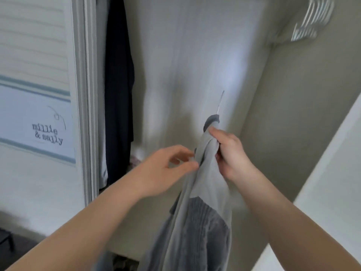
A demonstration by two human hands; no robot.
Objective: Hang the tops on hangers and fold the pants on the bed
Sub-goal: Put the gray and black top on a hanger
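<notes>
A grey top (197,222) with a lighter upper part and a darker ribbed lower part hangs from a hanger, whose metal hook (220,102) sticks up above the collar. My right hand (228,153) grips the top's neck and the hanger beneath it. My left hand (166,167) is beside the fabric on the left, fingers loosely curled, with its fingertips touching or pinching the edge of the cloth; the blur hides which. The pants and the bed are out of view.
I face an open closet. Dark clothes (119,90) hang at its left beside the white door frame (84,94). A wire shelf (312,18) is at the top right. A white surface (332,192) runs along the right. A printed sign (46,133) hangs on the left.
</notes>
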